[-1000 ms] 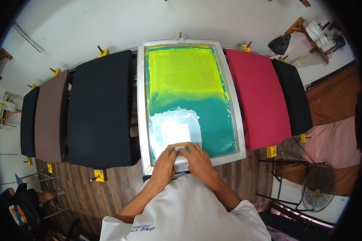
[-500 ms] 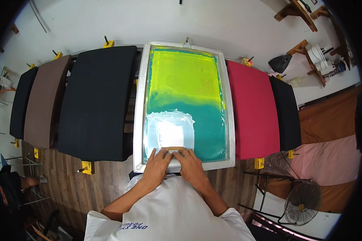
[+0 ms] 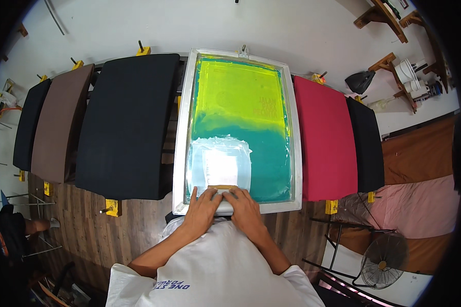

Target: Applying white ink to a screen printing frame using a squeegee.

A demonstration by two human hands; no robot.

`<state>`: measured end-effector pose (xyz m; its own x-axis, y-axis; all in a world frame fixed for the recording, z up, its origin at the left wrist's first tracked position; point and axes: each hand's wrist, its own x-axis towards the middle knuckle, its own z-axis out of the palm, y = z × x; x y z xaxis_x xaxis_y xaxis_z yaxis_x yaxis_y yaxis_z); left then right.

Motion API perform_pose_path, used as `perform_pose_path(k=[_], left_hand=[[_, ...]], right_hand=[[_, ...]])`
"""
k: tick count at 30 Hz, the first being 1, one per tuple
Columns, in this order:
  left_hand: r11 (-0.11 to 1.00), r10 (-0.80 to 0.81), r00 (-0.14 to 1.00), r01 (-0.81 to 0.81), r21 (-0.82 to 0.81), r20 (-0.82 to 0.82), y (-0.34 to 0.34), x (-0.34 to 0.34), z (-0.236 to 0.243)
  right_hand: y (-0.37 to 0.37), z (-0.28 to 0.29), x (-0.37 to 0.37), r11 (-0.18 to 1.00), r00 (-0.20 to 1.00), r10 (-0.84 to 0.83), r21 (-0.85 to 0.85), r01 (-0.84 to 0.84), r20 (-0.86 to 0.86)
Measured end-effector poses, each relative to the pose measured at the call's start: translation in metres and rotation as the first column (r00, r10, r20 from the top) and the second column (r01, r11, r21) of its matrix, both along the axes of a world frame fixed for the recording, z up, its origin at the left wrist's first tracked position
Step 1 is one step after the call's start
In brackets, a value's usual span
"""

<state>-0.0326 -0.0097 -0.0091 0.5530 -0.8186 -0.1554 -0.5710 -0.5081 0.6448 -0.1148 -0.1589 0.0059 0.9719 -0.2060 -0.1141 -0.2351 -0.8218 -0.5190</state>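
Observation:
Directly in front of me lies a screen-printing screen (image 3: pixel 244 169) with a metal frame and teal mesh. Yellow-green covers its far half, and white ink (image 3: pixel 245 158) is spread over a squarish patch at the near left. My left hand (image 3: pixel 201 209) and my right hand (image 3: pixel 245 207) are side by side at the near end of the screen, fingers closed over a squeegee (image 3: pixel 222 187). Only a strip of its tan upper edge shows between the fingers; its blade is hidden.
Left of the screen stand a large black platen (image 3: pixel 128 128), a brown one (image 3: pixel 61 125) and a narrow black one (image 3: pixel 30 125). On the right are a red platen (image 3: pixel 325 138) and a black one (image 3: pixel 365 146). A fan (image 3: pixel 384 261) stands at the lower right.
The view has shifted a little, so the screen and platens appear slightly higher and farther right. Both hands stay on the squeegee at the near end.

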Motion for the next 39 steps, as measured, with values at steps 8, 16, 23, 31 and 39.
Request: perform_pose_path(k=[8, 16, 23, 31, 39], left_hand=[[1.0, 0.01, 1.0, -0.01, -0.004, 0.001, 0.003, -0.004, 0.001], [0.999, 0.009, 1.0, -0.01, -0.034, -0.014, 0.004, -0.008, 0.002], [1.0, 0.014, 1.0, -0.013, -0.016, 0.023, 0.005, -0.011, 0.005], [1.0, 0.008, 1.0, -0.008, -0.018, -0.023, -0.001, 0.001, 0.007], [0.997, 0.05, 0.986, -0.039, -0.068, 0.162, -0.059, 0.098, -0.007]], right_hand=[[-0.003, 0.006, 0.0, 0.999, 0.995, 0.032, 0.036, -0.029, -0.091], [0.001, 0.012, -0.005, 0.998, 0.998, 0.012, 0.057, -0.009, -0.062], [-0.006, 0.009, -0.005, 0.997, 0.994, 0.053, 0.065, -0.047, -0.098], [-0.01, 0.01, 0.002, 0.998, 0.995, 0.041, 0.054, -0.037, -0.091], [-0.065, -0.004, 0.101, 0.991, 0.997, 0.063, -0.119, -0.069, -0.051]])
